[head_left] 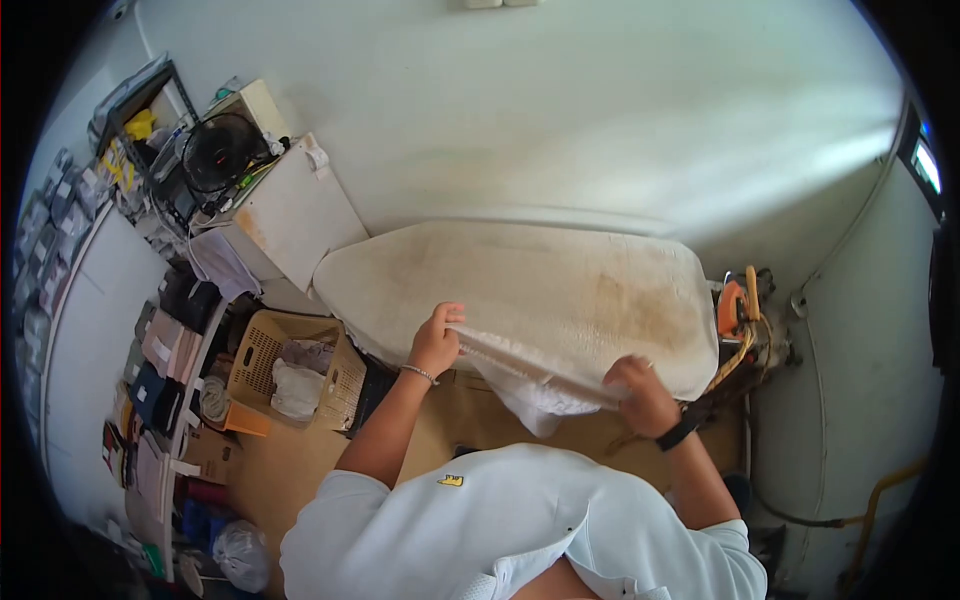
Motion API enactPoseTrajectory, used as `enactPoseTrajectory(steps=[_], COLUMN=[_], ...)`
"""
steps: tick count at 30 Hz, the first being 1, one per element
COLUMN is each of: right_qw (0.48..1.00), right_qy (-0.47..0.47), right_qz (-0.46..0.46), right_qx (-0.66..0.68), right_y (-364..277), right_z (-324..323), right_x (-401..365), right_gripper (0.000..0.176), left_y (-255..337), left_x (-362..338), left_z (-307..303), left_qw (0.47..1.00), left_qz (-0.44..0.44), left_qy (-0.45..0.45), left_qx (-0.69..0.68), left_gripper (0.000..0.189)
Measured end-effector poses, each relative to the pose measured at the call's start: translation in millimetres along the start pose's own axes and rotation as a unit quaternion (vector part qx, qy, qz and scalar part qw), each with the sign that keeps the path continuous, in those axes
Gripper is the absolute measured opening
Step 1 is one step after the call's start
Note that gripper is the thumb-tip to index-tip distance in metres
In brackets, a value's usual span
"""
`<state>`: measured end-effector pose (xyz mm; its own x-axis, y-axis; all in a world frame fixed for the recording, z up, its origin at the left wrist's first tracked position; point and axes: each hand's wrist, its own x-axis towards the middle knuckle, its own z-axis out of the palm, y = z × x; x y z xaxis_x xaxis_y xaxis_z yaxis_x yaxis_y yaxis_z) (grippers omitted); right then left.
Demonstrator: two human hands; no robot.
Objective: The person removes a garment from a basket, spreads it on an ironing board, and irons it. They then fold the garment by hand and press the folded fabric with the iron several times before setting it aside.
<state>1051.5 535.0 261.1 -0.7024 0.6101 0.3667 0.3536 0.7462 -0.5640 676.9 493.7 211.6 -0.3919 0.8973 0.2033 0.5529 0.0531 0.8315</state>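
Note:
Both my hands hold a white cloth (535, 392) by its upper edge, stretched between them at the near side of the ironing board (480, 270). My left hand (436, 340) grips the left end, fingers curled over it. My right hand (645, 395) is closed on the right end, slightly blurred. The lower part of the cloth hangs down in front of the board, and its exact kind does not show. The board's pale cover has brown scorch-like stains. An orange iron (735, 305) stands on a rest past the board's right end.
A yellow plastic basket (255, 365) with white cloths stands on the floor left of the board. Beyond it are shelves with folded clothes (165, 350), a white cabinet (300, 215) and a black fan (220, 152). Cables hang by the right wall.

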Motion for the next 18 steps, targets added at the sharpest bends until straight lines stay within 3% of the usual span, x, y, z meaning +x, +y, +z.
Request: enactPoseTrajectory(steps=[1,2,4,7,8,9,11,12,14,18], right_qw=[1.0,0.999,0.996,0.992,0.992,0.987,0.978,0.965,0.959,0.945], right_qy=[-0.002,-0.02,-0.038,-0.067,-0.042,-0.016,0.03,0.077,0.076,0.131], right_qz=[-0.006,-0.033,-0.059,-0.025,0.048,0.12,0.139,0.156,0.186,0.204], right_qx=[-0.004,-0.029,-0.056,-0.106,-0.106,-0.106,-0.151,-0.194,-0.202,-0.218], right_y=[-3,-6,-7,0,9,18,29,34,42,47], right_z=[3,5,2,-13,-14,-15,-17,-18,-17,-13], right_x=[-1,-4,-4,0,0,0,3,5,9,15], right_gripper=[0.033,0.032,0.032,0.023,0.021,0.019,0.019,0.019,0.02,0.025], left_y=[-2,-4,19,16,18,22,31,40,55,67], left_x=[-1,-3,-11,-15,-18,-22,-31,-33,-40,-58], left_z=[-5,-11,-31,-35,-36,-34,-25,-22,-14,5], left_qw=[0.987,0.987,0.966,0.949,0.933,0.933,0.903,0.903,0.88,0.893], left_qz=[0.079,0.079,0.058,0.148,0.192,0.193,0.203,0.204,0.114,0.111], left_qy=[0.065,0.068,0.004,-0.059,-0.098,-0.098,-0.2,-0.2,-0.341,-0.384], left_qx=[0.123,0.12,0.253,0.272,0.287,0.286,0.323,0.322,0.311,0.205], left_gripper=[0.03,0.03,0.019,0.02,0.021,0.021,0.023,0.023,0.029,0.034])
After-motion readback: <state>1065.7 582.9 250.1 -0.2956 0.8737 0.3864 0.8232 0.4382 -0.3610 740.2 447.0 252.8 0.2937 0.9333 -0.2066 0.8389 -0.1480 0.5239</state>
